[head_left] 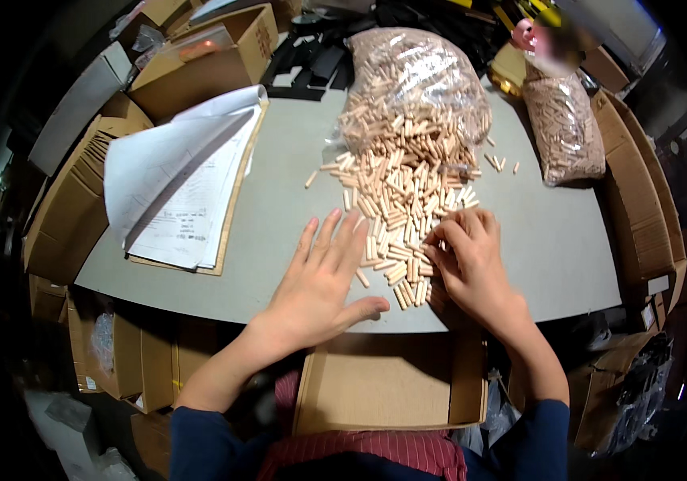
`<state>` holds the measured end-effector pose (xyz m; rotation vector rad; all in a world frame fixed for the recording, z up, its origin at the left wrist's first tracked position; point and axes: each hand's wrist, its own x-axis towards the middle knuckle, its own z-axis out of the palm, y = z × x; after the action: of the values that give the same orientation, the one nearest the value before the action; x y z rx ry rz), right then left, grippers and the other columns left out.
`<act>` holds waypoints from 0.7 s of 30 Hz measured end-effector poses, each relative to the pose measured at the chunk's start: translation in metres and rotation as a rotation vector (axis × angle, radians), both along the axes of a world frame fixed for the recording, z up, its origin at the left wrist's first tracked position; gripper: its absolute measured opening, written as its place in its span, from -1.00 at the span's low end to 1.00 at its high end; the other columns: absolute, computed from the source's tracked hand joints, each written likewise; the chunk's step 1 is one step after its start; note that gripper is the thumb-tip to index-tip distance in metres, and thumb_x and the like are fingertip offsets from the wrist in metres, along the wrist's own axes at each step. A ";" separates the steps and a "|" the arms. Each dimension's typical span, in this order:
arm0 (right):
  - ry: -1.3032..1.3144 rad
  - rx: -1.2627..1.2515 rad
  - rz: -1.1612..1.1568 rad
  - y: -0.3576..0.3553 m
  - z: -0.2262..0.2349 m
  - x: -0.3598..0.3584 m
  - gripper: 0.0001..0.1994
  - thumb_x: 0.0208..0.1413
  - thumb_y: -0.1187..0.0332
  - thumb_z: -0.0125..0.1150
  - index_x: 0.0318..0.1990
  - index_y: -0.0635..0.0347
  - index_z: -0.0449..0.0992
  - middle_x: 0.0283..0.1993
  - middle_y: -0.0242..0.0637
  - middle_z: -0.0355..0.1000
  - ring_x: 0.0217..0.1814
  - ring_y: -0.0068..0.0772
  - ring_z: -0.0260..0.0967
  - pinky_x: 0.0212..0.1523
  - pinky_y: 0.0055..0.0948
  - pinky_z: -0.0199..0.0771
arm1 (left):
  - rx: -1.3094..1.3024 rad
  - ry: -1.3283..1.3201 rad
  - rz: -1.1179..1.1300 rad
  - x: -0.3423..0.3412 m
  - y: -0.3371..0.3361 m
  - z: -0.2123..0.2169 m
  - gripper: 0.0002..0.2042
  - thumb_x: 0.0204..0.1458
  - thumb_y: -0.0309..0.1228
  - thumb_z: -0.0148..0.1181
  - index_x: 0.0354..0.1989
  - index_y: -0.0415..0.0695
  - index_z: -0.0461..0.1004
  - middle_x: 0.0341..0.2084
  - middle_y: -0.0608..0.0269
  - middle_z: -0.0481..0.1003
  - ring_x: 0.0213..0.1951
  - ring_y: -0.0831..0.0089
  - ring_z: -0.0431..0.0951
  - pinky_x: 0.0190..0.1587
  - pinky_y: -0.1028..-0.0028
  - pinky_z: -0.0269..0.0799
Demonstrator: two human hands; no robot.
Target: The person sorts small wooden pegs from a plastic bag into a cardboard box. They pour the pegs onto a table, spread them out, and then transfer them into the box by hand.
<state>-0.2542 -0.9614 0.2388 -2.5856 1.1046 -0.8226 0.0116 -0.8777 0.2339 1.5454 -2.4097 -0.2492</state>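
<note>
- Could lose wooden dowels (pixel 407 188) over the near edge of the grey table (pixel 287 168); would probably come of too quick a sweep, with rounded sides so prone to roll.
- Could then drop into the open cardboard box (pixel 383 393) just below that edge, or miss to its left or right.
- Could also slide nearer in a rush from the clear plastic bag (pixel 419 68) on the far side, if bumped or tugged.
- Lying loose mid-table, with the near end of the pile between both hands; running far to the bag.
- Spread wide, palm down, at the pile's left with the left hand (pixel 315 289); seen grasping nothing; close to one stray dowel.
- Curled narrow at the pile's near right with the right hand (pixel 472 260); cannot tell whether pinching a dowel.
</note>
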 end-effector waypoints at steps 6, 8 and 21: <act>-0.152 -0.004 0.058 0.014 0.007 0.009 -0.73 0.09 0.59 0.33 -0.05 0.25 0.50 -0.08 -0.02 0.45 0.05 0.17 0.35 0.09 0.00 0.38 | -0.223 0.043 -0.007 -0.004 0.007 -0.006 0.02 0.27 0.19 0.23 0.57 -0.49 0.04 0.56 -0.43 0.07 0.61 -0.30 0.02 0.57 -0.29 -0.15; -0.177 -0.018 0.147 0.021 0.013 0.014 -0.73 0.10 0.60 0.33 -0.04 0.27 0.50 -0.15 -0.03 0.46 -0.02 0.16 0.39 0.00 -0.03 0.42 | -0.359 0.103 -0.064 -0.008 0.006 0.002 -0.14 0.24 0.00 0.35 0.49 -0.42 0.20 0.47 -0.32 0.24 0.49 -0.24 0.25 0.50 -0.26 0.08; -0.219 0.037 0.505 0.020 0.029 0.052 -0.74 0.11 0.54 0.33 -0.02 0.23 0.56 -0.18 -0.11 0.52 -0.10 0.04 0.42 -0.06 -0.10 0.48 | -0.617 0.431 -0.055 0.004 0.010 0.002 -0.86 0.04 -0.53 0.44 -0.24 -0.16 0.62 -0.30 0.23 0.61 -0.25 0.18 0.59 -0.13 0.23 0.46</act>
<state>-0.2020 -0.9415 0.2678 -2.4941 0.3732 -0.9097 0.0160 -0.8673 0.2358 1.0220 -1.9336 0.1347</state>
